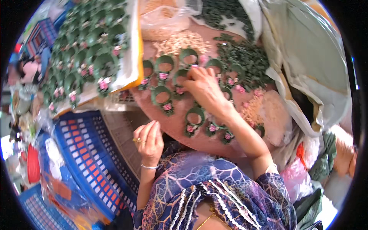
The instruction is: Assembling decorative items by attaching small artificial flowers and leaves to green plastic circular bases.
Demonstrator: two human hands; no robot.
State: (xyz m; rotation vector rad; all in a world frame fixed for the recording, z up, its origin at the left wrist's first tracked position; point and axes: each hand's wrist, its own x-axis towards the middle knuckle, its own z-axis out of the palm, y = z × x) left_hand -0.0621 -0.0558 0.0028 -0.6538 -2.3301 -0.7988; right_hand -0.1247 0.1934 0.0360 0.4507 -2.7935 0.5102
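Note:
On the round pinkish table (174, 128) lie several green rings, each with a small pink flower cluster. My right hand (205, 85) reaches over them with its fingertips pinched together, close beside one green ring (180, 78). A spot of pink shows at those fingertips; whether they hold it I cannot tell. In front of the table's edge my left hand (149, 140) is raised, thumb and fingers pressed together. Anything between those fingers is hidden. Nearest to me are a ring with a pink flower (194, 118) and a small pink flower piece (212, 128).
A white board (132, 46) with finished-looking green rings stands at the left. Beyond my hands lie a pale heap of small pieces (182, 42) and dark green leaf pieces (245, 61). A blue plastic basket (82, 153) sits left of me, a large pale sack (310, 57) at the right.

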